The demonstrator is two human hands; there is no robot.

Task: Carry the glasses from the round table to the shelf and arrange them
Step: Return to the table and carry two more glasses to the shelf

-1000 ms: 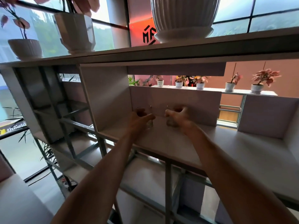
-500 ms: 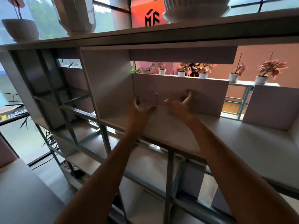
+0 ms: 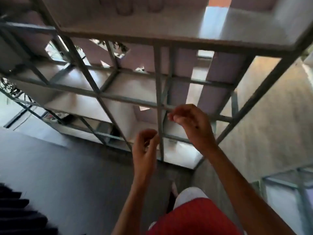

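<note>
Bare fingers are the first thing I see: the left hand (image 3: 145, 146) has a loose, half-curled grip with nothing in it, and the right hand (image 3: 189, 122) is the same, fingers bent inward and empty. Both hands hang in the air in front of the lower part of the shelf (image 3: 152, 39), apart from each other and touching nothing. Half a second ago they were stretched forward into the upper compartment, close around the glasses; now they are pulled back and lowered, and the camera looks steeply down. The glasses (image 3: 138, 7) I can only see as two blurred clear shapes at the top edge, standing side by side on the upper board, well apart from the hands. Below the arms I see red shorts (image 3: 194, 217), a white shoe (image 3: 188, 195) and the grey floor (image 3: 67, 175).
</note>
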